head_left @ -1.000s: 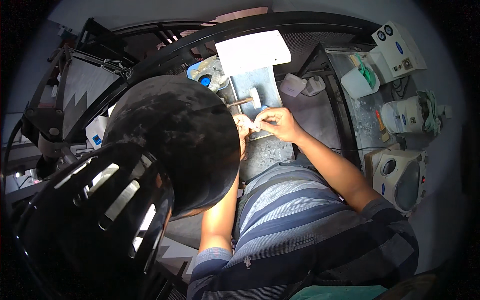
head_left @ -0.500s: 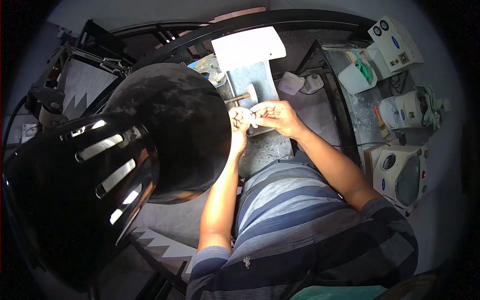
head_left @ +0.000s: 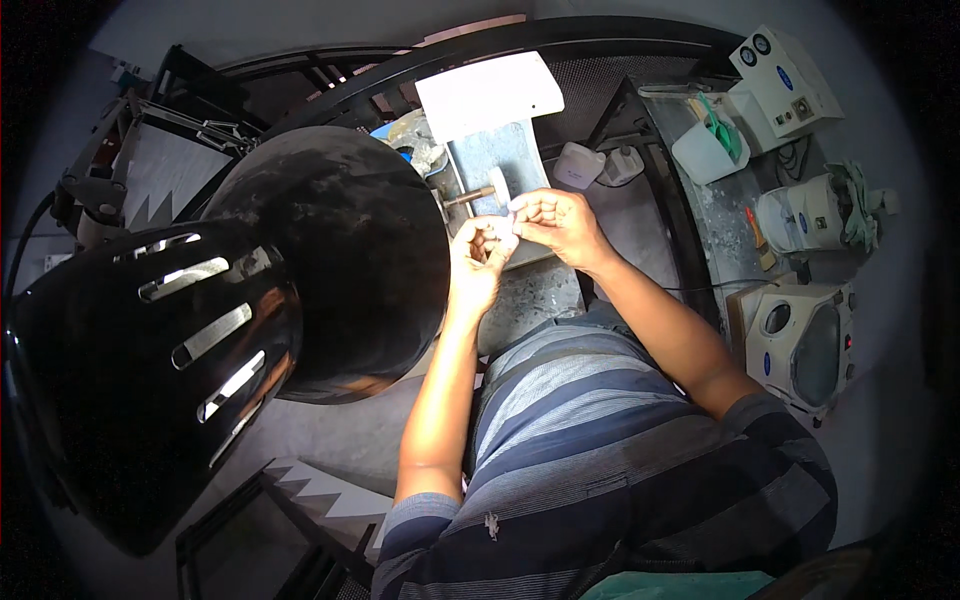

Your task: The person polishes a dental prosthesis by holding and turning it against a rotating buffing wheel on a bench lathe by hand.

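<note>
While hands (head_left: 565, 230) meet near a speckled worktop (head_left: 535, 300), machines (head_left: 815, 220) line another counter (head_left: 728, 238).

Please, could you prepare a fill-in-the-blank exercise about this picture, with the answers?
The hand nearer the black lamp is the person's ____ one.
The round wheel is on the shaft's ____ (left or right) end.
The white tub holds something coloured ____.
The shirt has a pattern of ____.

Missing words: left; right; green; stripes.
</note>
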`<action>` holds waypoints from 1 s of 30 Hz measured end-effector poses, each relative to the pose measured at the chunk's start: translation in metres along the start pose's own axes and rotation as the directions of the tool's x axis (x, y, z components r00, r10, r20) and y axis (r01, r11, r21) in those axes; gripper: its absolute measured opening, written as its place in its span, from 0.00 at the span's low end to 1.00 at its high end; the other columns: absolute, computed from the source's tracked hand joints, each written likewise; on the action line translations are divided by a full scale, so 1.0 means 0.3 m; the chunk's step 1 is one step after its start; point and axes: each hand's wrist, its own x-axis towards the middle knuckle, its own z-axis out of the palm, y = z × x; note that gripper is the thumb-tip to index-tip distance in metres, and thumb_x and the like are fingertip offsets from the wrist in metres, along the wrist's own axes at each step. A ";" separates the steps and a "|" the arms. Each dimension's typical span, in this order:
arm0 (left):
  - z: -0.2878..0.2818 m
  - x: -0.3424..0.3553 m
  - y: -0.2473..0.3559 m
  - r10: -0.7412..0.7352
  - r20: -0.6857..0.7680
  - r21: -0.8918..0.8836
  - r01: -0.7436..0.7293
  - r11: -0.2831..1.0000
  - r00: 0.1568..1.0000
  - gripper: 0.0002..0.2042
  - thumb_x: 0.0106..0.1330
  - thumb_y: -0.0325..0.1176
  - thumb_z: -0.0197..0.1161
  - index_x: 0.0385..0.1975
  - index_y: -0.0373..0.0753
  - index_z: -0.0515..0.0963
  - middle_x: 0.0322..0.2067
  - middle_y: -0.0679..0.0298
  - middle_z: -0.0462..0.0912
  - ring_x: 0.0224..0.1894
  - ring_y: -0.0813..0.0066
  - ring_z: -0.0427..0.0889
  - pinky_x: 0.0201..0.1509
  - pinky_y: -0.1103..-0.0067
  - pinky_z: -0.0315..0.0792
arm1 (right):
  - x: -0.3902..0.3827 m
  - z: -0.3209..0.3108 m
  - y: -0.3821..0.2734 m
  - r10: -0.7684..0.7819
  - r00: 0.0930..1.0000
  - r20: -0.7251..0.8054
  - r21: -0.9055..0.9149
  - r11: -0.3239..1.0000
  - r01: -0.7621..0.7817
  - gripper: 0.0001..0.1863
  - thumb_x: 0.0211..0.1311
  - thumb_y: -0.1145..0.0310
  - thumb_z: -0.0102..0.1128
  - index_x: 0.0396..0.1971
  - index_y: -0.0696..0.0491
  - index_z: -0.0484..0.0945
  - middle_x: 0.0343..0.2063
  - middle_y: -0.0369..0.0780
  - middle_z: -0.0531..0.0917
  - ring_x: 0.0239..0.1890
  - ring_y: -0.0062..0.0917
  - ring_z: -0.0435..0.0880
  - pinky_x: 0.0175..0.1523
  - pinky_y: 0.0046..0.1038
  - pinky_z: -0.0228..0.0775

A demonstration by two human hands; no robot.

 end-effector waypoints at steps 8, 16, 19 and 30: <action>-0.032 0.037 -0.140 -0.006 -0.101 0.239 0.030 0.971 0.995 0.08 0.57 0.17 0.61 0.36 0.32 0.77 0.31 0.65 0.81 0.32 0.84 0.77 0.39 0.86 0.72 | 0.035 -0.057 0.114 0.283 0.959 -0.006 0.122 0.952 -0.280 0.12 0.55 0.76 0.64 0.39 0.62 0.79 0.31 0.40 0.84 0.33 0.21 0.84 0.40 0.23 0.79; -0.133 0.119 -0.499 -0.084 -0.310 0.056 0.106 0.993 0.947 0.06 0.55 0.14 0.61 0.30 0.30 0.78 0.26 0.62 0.83 0.27 0.81 0.80 0.33 0.85 0.74 | 0.149 -0.108 0.438 0.676 0.737 0.020 0.361 0.682 -0.636 0.10 0.57 0.71 0.63 0.37 0.58 0.78 0.33 0.42 0.84 0.33 0.24 0.84 0.43 0.28 0.80; -0.101 0.164 -0.537 -0.149 -0.352 0.087 0.191 0.978 0.924 0.06 0.54 0.14 0.61 0.29 0.30 0.79 0.26 0.62 0.83 0.26 0.81 0.80 0.32 0.85 0.73 | 0.164 -0.153 0.478 0.713 0.701 -0.016 0.417 0.642 -0.644 0.09 0.57 0.70 0.63 0.36 0.58 0.79 0.32 0.41 0.84 0.33 0.23 0.84 0.42 0.27 0.80; -0.135 0.215 -0.521 -0.347 -0.346 -0.075 0.343 0.936 0.872 0.04 0.57 0.15 0.59 0.31 0.25 0.78 0.27 0.57 0.83 0.25 0.77 0.80 0.29 0.82 0.76 | 0.209 -0.148 0.533 0.777 0.629 0.020 0.446 0.556 -0.701 0.08 0.58 0.70 0.61 0.34 0.59 0.80 0.30 0.40 0.84 0.31 0.23 0.84 0.43 0.25 0.80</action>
